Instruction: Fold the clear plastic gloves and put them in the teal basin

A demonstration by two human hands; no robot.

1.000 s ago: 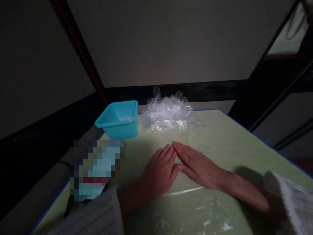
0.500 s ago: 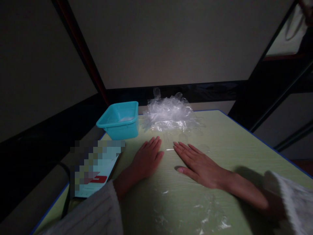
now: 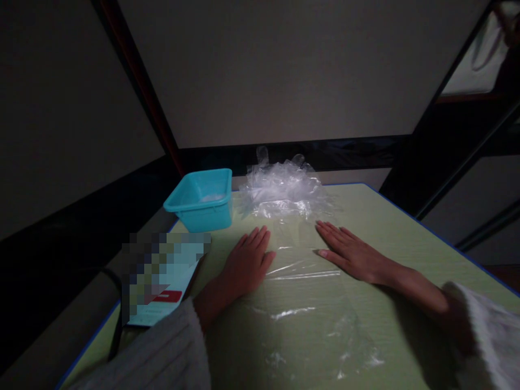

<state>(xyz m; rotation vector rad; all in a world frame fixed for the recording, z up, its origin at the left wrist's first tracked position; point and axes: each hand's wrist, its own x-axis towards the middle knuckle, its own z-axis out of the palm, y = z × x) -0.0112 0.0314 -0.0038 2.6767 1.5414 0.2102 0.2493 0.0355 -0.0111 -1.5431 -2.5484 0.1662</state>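
A thin clear plastic glove (image 3: 303, 295) lies spread on the table in front of me, with shiny creases across it; its outline is hard to make out. My left hand (image 3: 248, 259) rests flat, palm down, at its left edge, thumb apart from the fingers. My right hand (image 3: 357, 254) lies palm down at the upper right side of the plastic, fingers stretched forward and thumb out. Neither hand grips anything. Beyond the fingertips is a crumpled heap of clear disposable plastic gloves (image 3: 284, 187).
A turquoise plastic basket (image 3: 207, 214) with something whitish inside stands at the table's back left. A phone or tablet (image 3: 162, 298) with a lit, partly blurred screen lies by my left forearm, a dark cable beside it. The pale green table (image 3: 406, 238) has a blue edge; a wall rises behind.
My right hand has slid to the right and slightly away from me, widening the space between the hands. More creases show in the plastic. My left hand has barely moved.
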